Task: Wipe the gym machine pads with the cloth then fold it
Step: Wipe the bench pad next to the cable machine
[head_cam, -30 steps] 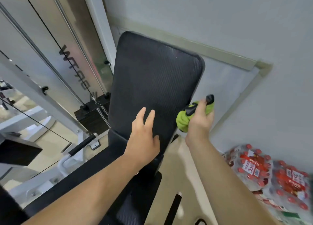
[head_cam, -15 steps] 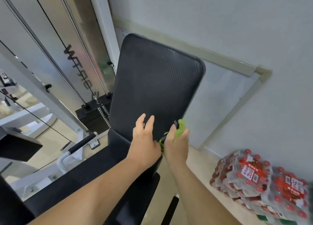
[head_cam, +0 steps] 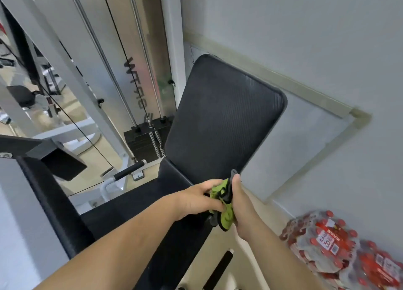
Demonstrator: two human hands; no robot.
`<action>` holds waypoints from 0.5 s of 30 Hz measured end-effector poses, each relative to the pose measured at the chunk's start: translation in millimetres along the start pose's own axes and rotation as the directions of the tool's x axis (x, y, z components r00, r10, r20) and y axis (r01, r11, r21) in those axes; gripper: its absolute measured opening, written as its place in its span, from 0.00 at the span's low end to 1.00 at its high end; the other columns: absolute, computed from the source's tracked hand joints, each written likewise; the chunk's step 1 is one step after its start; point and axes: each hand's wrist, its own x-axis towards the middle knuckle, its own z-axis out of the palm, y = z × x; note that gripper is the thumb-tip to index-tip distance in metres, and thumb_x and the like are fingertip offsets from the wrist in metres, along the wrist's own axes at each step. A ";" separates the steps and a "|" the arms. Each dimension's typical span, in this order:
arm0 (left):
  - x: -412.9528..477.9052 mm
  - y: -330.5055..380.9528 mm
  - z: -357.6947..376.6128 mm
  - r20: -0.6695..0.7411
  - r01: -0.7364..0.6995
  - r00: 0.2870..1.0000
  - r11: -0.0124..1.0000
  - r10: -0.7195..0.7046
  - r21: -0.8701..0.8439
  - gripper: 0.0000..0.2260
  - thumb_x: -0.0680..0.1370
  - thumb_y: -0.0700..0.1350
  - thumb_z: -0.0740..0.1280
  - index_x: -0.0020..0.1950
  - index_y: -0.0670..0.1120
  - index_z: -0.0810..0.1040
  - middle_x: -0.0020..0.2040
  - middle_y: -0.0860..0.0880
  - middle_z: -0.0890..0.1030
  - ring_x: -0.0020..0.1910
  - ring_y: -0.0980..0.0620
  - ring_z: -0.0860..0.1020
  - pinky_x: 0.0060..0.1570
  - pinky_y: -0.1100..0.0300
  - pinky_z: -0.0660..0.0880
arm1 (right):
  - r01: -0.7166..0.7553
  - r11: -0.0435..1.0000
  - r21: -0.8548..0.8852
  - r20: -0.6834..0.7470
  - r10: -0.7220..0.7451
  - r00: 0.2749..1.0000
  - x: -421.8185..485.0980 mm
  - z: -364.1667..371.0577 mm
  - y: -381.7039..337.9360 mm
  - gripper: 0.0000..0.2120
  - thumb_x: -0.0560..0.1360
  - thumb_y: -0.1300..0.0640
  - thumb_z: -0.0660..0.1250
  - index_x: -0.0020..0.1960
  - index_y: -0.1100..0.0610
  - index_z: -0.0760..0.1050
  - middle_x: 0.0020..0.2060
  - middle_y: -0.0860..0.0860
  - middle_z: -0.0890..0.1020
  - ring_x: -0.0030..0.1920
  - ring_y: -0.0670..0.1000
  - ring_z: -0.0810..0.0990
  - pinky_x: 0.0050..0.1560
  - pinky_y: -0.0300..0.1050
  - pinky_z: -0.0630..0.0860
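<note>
The black back pad (head_cam: 222,119) of the gym machine leans against the wall, with the black seat pad (head_cam: 141,204) running down towards me below it. A bunched green cloth with black trim (head_cam: 224,204) sits between both hands, just below the back pad's lower right corner. My left hand (head_cam: 196,199) grips the cloth from the left. From the right, my right hand (head_cam: 242,204) clasps it, thumb up along the black trim. Most of the cloth is hidden by my fingers.
A weight stack (head_cam: 146,141) with cables and guide rods stands left of the back pad. A black-gripped handle (head_cam: 128,172) juts out near the seat. Shrink-wrapped packs of red-capped bottles (head_cam: 340,250) lie on the floor at the lower right, by the grey wall.
My left hand came off the back pad and took hold of the cloth. My right hand brought the cloth down and left from the pad's right edge, so both hands now meet.
</note>
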 end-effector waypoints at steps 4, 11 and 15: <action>-0.6 -3.5 22.4 -0.073 -0.070 0.996 0.902 0.043 -0.426 0.34 0.74 0.46 0.78 0.72 0.70 0.68 0.59 0.55 0.85 0.62 0.51 0.82 0.57 0.46 0.81 | -0.026 0.997 -0.066 0.130 0.035 0.991 -9.1 -10.8 -28.0 0.38 0.80 0.27 0.45 0.59 0.52 0.83 0.55 0.56 0.87 0.59 0.55 0.84 0.60 0.52 0.79; 2.1 -24.4 59.9 -0.400 -0.194 0.904 0.688 -0.151 -0.699 0.25 0.70 0.33 0.69 0.62 0.55 0.78 0.55 0.40 0.85 0.52 0.39 0.86 0.54 0.37 0.82 | 0.332 0.564 -0.756 0.324 -0.118 0.939 6.6 15.5 -63.2 0.32 0.75 0.30 0.47 0.70 0.42 0.75 0.64 0.50 0.81 0.64 0.56 0.79 0.66 0.59 0.77; 9.4 -53.5 48.9 -0.539 -0.145 0.717 0.661 -0.443 -0.736 0.21 0.70 0.34 0.69 0.60 0.51 0.77 0.50 0.45 0.84 0.47 0.44 0.83 0.45 0.54 0.84 | 0.521 -0.012 -0.853 0.496 -0.323 0.806 27.6 32.9 -83.4 0.23 0.82 0.36 0.56 0.74 0.40 0.70 0.56 0.45 0.84 0.55 0.52 0.82 0.52 0.50 0.79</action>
